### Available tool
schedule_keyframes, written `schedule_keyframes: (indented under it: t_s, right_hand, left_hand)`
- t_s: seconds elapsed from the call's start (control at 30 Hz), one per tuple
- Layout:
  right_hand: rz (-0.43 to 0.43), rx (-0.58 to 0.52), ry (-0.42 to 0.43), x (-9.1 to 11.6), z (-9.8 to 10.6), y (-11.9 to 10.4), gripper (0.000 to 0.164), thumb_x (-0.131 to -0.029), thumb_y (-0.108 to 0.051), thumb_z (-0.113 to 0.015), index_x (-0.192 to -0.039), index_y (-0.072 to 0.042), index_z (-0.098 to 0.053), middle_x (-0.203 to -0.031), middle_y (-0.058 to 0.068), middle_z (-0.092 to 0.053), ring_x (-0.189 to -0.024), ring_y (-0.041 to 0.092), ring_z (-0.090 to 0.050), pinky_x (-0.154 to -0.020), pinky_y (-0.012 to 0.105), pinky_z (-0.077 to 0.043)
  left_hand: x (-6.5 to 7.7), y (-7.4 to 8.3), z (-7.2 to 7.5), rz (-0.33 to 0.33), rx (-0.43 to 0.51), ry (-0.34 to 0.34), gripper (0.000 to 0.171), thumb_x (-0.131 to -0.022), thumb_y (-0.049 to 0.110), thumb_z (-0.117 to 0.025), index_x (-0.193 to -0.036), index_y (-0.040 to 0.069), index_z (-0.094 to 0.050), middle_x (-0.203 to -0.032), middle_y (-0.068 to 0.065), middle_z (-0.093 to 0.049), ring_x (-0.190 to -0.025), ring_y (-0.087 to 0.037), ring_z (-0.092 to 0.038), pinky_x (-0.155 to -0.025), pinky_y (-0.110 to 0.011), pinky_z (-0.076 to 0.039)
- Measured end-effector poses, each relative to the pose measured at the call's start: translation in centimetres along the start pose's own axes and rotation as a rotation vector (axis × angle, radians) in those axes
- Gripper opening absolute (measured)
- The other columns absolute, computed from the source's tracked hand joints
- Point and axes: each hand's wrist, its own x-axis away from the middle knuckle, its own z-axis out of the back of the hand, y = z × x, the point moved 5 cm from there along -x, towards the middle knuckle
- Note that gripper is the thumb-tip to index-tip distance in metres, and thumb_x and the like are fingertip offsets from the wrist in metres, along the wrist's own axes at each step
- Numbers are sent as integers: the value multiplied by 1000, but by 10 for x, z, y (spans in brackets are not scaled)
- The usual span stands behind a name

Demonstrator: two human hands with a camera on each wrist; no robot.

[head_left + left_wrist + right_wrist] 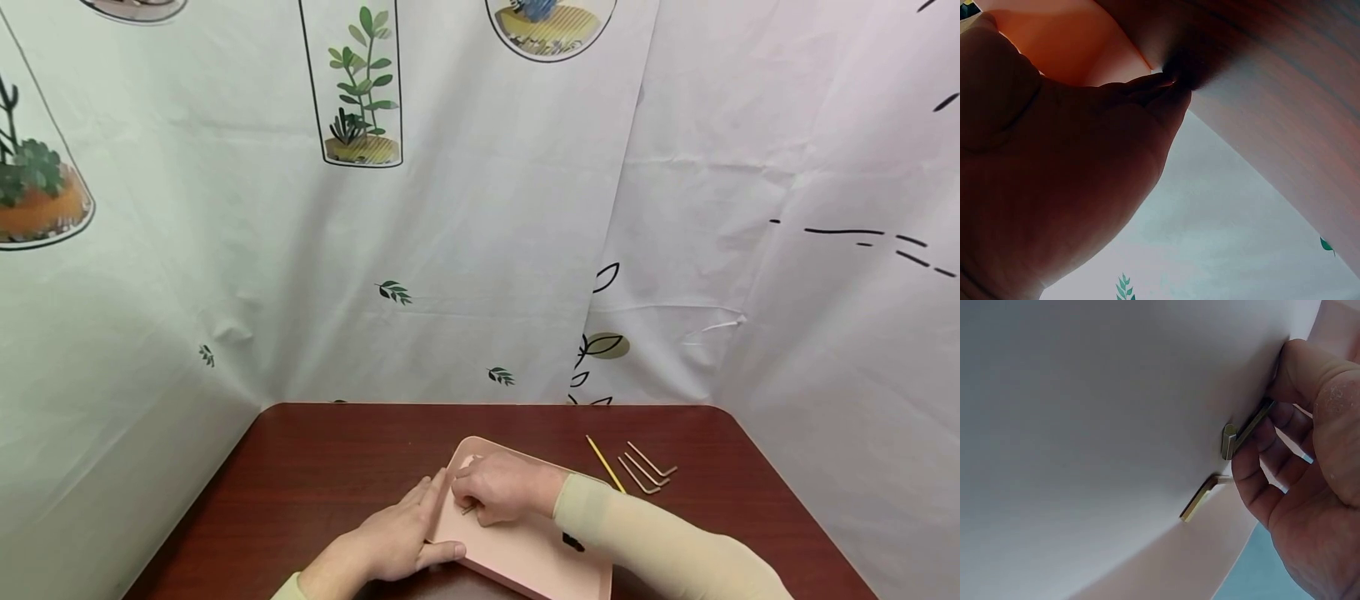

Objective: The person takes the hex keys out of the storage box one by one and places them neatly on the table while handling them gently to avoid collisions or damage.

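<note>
A shallow pink tray [517, 554] lies at an angle on the table. My left hand [397, 529] rests along its left side, fingers extended and thumb at the near rim. Inside the tray, toward its far left end, my right hand [498, 487] curls its fingers round an L-shaped hex key [1252, 426]. The short bent end of that key sticks out past the fingertips in the right wrist view. A second hex key [1196, 500] lies on the tray floor close by, partly behind the fingers.
On the dark red-brown table [337, 450], right of the tray, lie a thin yellow stick [604, 462] and several L-shaped hex keys [643, 471]. A small black item [572, 542] is in the tray beside the right sleeve [660, 533]. Patterned white cloth [480, 250] surrounds the table.
</note>
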Motion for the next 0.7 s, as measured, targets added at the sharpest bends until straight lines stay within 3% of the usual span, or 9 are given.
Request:
schedule_keyframes:
  t_s: [0.2, 0.37, 0.5, 0.7]
  right_hand:
    - [-2, -22, 6, 1, -1, 2, 34, -78, -13, -89, -83, -27, -59, -83, -18, -49, -80, 0, -46, -70, 14, -37]
    - [-21, -151, 35, 4, 2, 5, 35, -75, -6, -88, -84, -23, -59, -82, -17, -46, -83, -1, -46, -73, 11, -35]
    - [-28, -247, 102, 6, 9, 9, 36, -70, -1, -85, -83, -19, -56, -83, -13, -43, -95, 6, -48, -85, 18, -38]
    - [-124, -377, 122, 11, 14, 18, 32, -86, 3, -79, -91, -21, -59, -83, -14, -44, -82, -1, -45, -73, 12, -35]
  left_hand:
    - [0, 1, 0, -1, 6, 1, 120, -100, 73, -70, -174, -6, -19, -172, -31, -38, -158, -46, -43, -114, -63, -50]
    - [1, 1, 0, 3, 9, -2, 120, -100, 73, -70, -173, -8, -20, -171, -33, -39, -158, -46, -43, -113, -63, -51]
    - [1, 1, 0, 4, 8, -3, 121, -100, 74, -69, -172, -9, -21, -172, -31, -39, -159, -46, -42, -114, -63, -50]
    - [2, 0, 0, 2, 17, -2, 120, -100, 74, -69, -173, -9, -20, -173, -30, -37, -159, -47, -41, -116, -64, -48]
